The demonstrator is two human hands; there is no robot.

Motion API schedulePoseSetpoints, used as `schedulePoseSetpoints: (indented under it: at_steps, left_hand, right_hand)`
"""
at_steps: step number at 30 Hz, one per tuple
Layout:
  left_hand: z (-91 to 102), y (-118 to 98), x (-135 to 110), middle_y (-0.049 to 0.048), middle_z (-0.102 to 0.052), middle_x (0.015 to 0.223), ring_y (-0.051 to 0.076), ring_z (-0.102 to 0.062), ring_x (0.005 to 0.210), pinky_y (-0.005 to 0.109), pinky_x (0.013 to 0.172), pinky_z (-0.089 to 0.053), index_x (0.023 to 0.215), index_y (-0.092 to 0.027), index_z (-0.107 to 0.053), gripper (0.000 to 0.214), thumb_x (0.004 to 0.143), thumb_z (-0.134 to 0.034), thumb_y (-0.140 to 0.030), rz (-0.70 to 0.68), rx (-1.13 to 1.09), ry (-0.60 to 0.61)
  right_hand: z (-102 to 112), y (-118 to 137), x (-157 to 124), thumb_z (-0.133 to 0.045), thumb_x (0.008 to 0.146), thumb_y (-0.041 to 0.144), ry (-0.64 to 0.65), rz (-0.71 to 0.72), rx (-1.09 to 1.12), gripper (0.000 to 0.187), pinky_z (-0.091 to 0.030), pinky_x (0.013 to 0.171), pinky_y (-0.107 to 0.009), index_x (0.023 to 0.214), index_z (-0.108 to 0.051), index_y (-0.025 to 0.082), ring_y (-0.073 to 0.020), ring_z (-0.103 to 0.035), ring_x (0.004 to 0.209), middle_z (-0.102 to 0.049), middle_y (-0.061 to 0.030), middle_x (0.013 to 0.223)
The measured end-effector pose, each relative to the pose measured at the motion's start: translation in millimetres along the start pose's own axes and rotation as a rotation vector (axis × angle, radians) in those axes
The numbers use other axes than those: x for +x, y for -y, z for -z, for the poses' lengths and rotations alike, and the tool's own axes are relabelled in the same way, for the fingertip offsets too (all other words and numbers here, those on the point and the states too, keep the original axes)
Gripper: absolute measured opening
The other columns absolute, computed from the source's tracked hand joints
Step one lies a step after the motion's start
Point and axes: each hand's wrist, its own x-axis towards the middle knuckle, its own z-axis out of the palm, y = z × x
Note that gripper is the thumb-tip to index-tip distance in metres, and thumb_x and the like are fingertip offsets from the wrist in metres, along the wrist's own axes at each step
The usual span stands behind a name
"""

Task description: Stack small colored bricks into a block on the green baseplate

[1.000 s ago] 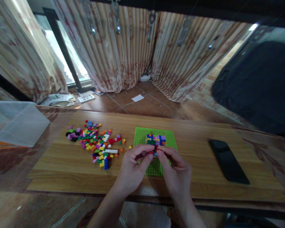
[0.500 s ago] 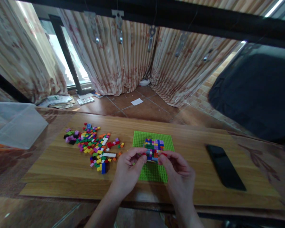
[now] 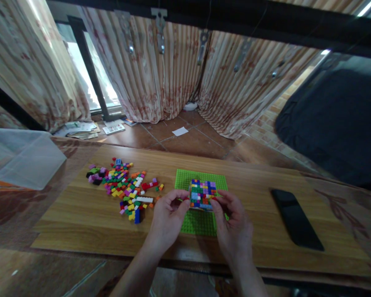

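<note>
A block of many small coloured toy bricks (image 3: 203, 192) is held over the green baseplate (image 3: 200, 227). My left hand (image 3: 170, 212) grips its left side between thumb and fingers. On the opposite side, my right hand (image 3: 234, 216) has its thumb at the lower right corner and its fingers curled behind. Blue, purple, white, red and orange pieces show on the top face. The block's underside is hidden, and I cannot tell whether it touches the baseplate.
Loose bricks (image 3: 126, 183) lie in a heap on the left of the wooden board (image 3: 89, 231). A black phone (image 3: 297, 218) rests at the right. A translucent plastic bin (image 3: 24, 161) stands at the far left, with curtains (image 3: 160, 82) beyond.
The brick block's top face shows more fully, as the fingers have shifted outward to its sides. Both hands still hold it. The whole view has moved slightly.
</note>
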Motion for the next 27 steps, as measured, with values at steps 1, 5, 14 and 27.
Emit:
schedulePoseSetpoints:
  at_steps: [1,5,14,27]
  left_hand:
    - [0.1,0.6,-0.2,0.0013,-0.069,0.076,0.011,-0.060,0.063,0.021,0.059,-0.047,0.085,-0.015,-0.070,0.013,0.073,-0.067,-0.021,0.005,0.007,0.006]
    - [0.2,1.3,-0.4,0.0015,-0.069,0.076,0.011,-0.059,0.063,0.020,0.057,-0.046,0.085,-0.016,-0.071,0.012,0.075,-0.066,-0.022,0.000,0.042,0.017]
    - [-0.5,3.6,-0.8,0.0020,-0.069,0.076,0.013,-0.061,0.067,0.022,0.062,-0.049,0.084,-0.016,-0.071,0.012,0.075,-0.066,-0.021,0.001,0.035,0.019]
    - [-0.7,7.3,-2.9,0.0020,-0.070,0.079,0.011,-0.061,0.064,0.020,0.059,-0.047,0.087,-0.015,-0.070,0.013,0.078,-0.064,-0.021,0.029,0.072,0.051]
  right_hand:
    - [0.2,-0.1,0.0,-0.062,0.089,0.032,-0.012,-0.001,-0.007,0.021,-0.057,0.072,-0.029,0.105,-0.067,0.021,-0.0171,-0.071,0.079,-0.074,-0.0045,0.090]
    - [1.7,-0.4,1.0,-0.061,0.089,0.030,0.017,0.101,-0.042,0.013,-0.057,0.073,-0.029,0.094,-0.071,0.022,-0.0170,-0.070,0.080,-0.074,-0.0042,0.089]
    - [-3.6,-4.0,0.4,-0.053,0.094,0.023,0.053,0.251,-0.139,0.021,-0.056,0.084,-0.035,0.102,-0.072,0.023,-0.0184,-0.067,0.093,-0.071,-0.0079,0.099]
    - [-12.9,-9.8,1.5,-0.061,0.091,0.024,0.006,0.300,-0.260,0.011,-0.055,0.080,-0.036,0.094,-0.071,0.022,-0.0180,-0.067,0.085,-0.073,-0.0047,0.090]
